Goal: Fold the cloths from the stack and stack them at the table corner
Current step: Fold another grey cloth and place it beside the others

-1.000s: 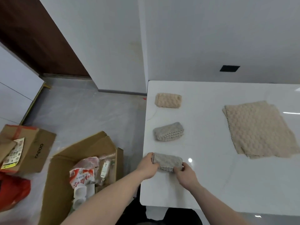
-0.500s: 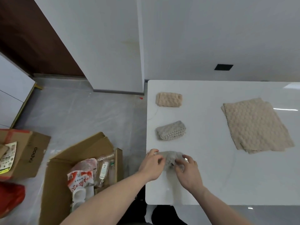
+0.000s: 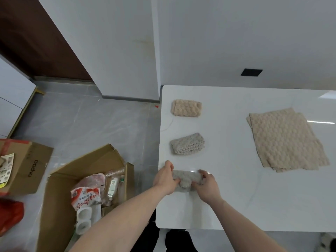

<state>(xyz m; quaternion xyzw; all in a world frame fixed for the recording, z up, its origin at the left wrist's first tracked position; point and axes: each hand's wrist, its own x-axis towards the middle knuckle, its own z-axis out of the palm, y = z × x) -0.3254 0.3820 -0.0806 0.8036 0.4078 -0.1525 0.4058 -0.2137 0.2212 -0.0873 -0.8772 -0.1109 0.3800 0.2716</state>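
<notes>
Both hands are working on one small grey cloth (image 3: pixel 187 178) near the left edge of the white table (image 3: pixel 236 197), approx at the front-left part of the top. Left hand (image 3: pixel 165 178) is sitting on the cloth's left end, fingers curled down and pinching it, thumb up by the far edge. Right hand (image 3: pixel 206 186) is gripping the right end the same way, fingers bent over the fabric. So the cloth is lying between the two hands w/ both closed on it, and a little lump of fabric is poking out toward the person in the middle. Can't tell how many layers it's folded into, bc the hands are covering the ends.

Further back along the same table edge, another grey folded cloth (image 3: pixel 187 143) is sitting by itself, and behind that a beige folded cloth (image 3: pixel 186 108) closer to the far-left corner. All three are lying in a row, apart from each other, not on top of one another.

Over on the right side of the table the stack of flat beige cloths (image 3: pixel 287 140) is lying spread out, well apart from both hands.

On the floor left of the table an open cardboard box (image 3: pixel 60 188) is holding packaged stuff, w/ a second box (image 3: pixel 27 170) near it.
</notes>
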